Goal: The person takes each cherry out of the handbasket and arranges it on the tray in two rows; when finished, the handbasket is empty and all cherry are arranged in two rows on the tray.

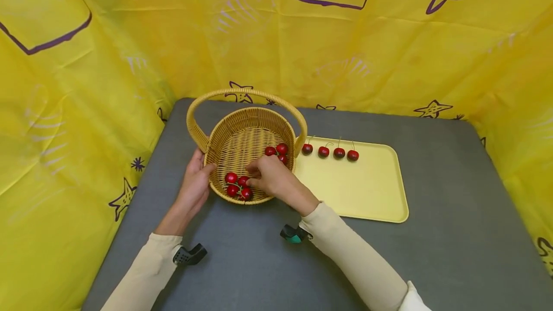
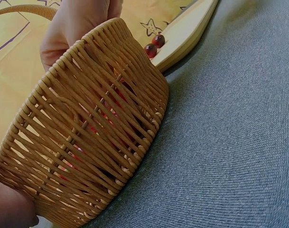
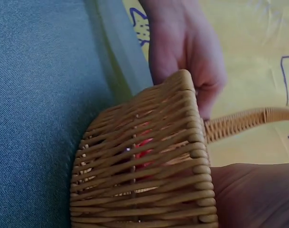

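Observation:
A round wicker basket [image 1: 255, 133] with a tall arched handle stands on the grey table, its near wall filling both wrist views. My left hand [image 1: 194, 184] grips its left rim, thumb over the edge and fingers along the outside. Inside lies a bunch of cherry tomatoes [image 1: 232, 190] on a green stem, near the front wall. A second red bunch [image 1: 282, 148] is at the right, partly covered by my right hand [image 1: 272, 176]. That hand reaches in over the rim, fingertips right at the front bunch; I cannot tell whether they pinch it.
A pale yellow tray [image 1: 354, 186] lies right of the basket, its left edge close to the basket wall. Several dark red cherries [image 1: 339, 153] with stems sit in a row along its far side. A yellow patterned cloth [image 1: 276, 52] hangs behind and beside the grey table [image 1: 242, 263].

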Motion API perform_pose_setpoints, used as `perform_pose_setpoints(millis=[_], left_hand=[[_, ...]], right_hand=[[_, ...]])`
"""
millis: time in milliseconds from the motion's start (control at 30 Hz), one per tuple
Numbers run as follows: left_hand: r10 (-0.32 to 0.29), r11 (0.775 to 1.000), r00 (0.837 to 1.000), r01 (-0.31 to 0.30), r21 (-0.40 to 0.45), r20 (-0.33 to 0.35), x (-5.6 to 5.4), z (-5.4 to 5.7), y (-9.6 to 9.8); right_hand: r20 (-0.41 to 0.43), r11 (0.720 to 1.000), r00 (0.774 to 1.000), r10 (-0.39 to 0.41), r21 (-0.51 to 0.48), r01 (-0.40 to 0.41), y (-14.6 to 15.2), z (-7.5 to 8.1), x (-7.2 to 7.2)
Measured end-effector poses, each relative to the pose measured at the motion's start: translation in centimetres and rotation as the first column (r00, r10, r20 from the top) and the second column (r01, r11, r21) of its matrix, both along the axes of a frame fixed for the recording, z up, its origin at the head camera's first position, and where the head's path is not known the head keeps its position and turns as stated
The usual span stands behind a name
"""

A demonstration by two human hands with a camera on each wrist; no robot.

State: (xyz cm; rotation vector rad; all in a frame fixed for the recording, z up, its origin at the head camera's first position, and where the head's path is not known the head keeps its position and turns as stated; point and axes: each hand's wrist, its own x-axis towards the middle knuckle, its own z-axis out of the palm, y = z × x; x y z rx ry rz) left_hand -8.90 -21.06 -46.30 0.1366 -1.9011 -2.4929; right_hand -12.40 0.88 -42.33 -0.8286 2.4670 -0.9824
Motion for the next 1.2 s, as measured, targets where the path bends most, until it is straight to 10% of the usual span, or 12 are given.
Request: perform_pose_setpoints(millis=[700, 1200], left_hand=[[-0.01, 1.0, 1.0, 0.011, -0.02, 0.016, 0.1, 0.1, 0.4], [-0.012, 0.999, 1.0, 0.012, -0.047, 0.005, 0.2, 0.1, -0.1]], right_hand=[[-0.171, 0.995, 0.982, 0.075, 0.082, -0.062, -0.5, -0.5, 0.5], [-0.239, 0.942, 0.964, -0.117, -0.333, 0.032, 11.7, 9.4, 6.5]])
